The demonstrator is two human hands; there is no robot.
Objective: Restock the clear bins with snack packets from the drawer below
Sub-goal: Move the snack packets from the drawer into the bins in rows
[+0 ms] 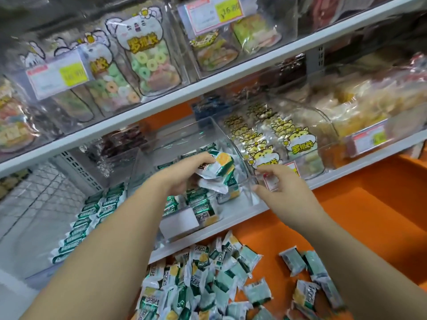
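Note:
A clear bin (184, 135) sits on the lower white shelf, partly filled with green, white and yellow snack packets (203, 204). My left hand (184, 172) reaches into the bin and grips a small bunch of these packets (220, 166) above the ones lying inside. My right hand (280, 184) pinches the bin's clear front right corner between thumb and fingers. Below the shelf, the orange drawer (358, 227) holds a loose pile of the same packets (203, 280).
Left of the bin, more green packets (92, 215) lie in rows on the shelf. A neighbouring clear bin (288, 139) with yellow cartoon packs stands to the right. The upper shelf (208, 86) carries bins of ring sweets and price tags.

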